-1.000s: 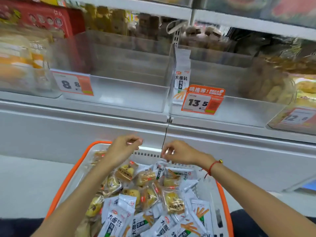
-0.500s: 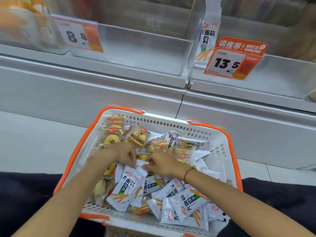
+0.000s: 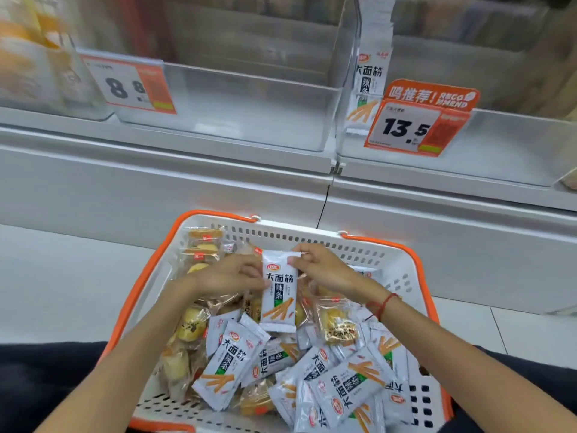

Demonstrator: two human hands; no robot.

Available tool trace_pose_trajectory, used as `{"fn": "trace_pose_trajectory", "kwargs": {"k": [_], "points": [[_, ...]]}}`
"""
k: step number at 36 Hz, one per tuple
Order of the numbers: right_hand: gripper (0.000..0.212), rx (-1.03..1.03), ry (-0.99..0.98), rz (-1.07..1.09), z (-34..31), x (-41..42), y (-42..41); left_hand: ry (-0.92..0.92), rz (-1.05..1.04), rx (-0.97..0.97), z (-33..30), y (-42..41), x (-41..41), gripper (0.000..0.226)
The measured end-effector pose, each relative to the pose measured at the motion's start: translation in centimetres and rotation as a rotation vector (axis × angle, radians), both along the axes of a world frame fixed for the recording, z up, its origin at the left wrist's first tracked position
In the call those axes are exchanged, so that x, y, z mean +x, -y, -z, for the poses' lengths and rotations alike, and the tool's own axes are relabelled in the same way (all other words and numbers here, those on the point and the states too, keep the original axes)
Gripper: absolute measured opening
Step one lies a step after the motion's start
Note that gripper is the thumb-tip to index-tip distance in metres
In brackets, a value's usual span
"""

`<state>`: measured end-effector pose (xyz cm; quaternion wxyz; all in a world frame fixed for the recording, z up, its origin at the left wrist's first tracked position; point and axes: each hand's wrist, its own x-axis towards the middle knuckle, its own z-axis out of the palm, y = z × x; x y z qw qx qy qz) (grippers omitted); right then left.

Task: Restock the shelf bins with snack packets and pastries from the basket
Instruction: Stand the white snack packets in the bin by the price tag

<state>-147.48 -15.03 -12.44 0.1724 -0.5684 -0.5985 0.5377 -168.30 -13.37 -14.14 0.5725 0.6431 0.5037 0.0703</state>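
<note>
A white basket with an orange rim sits below me, holding several white snack packets and yellow wrapped pastries. One white snack packet is raised upright above the pile. My left hand holds its left edge. My right hand pinches its top right corner. Above, a clear bin with the 8.8 tag stands bare of stock. The clear bin with the 13.5 tag has one white packet leaning against its left wall.
A white shelf front runs across under the bins. Further bins with yellow goods stand at the far left. Pale floor tiles lie left of the basket, and my dark trousers frame it on both sides.
Both hands dipped from the basket's far rim into the pile, then rose with one white snack packet held upright between them. The view tilted down toward the basket.
</note>
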Motion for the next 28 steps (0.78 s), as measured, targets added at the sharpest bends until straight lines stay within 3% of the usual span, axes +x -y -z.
{"fn": "trace_pose_trajectory", "kwargs": {"k": [8,15,22,28], "points": [[0.026,0.108,-0.183,0.197,-3.9,1.4,-1.2,0.294,-0.282,0.27,-2.5,-0.6,1.6,0.028],[0.018,0.465,-0.031,0.193,-8.2,1.1,-1.6,0.511,-0.478,0.453,-7.9,-2.0,3.6,0.009],[0.01,0.838,0.052,0.272,-17.1,2.2,-3.2,0.509,-0.432,0.83,-16.6,-5.4,5.6,0.012],[0.007,0.584,-0.049,0.489,-24.7,5.6,-4.7,0.243,-0.402,1.122,-21.8,-8.8,7.9,0.011]]}}
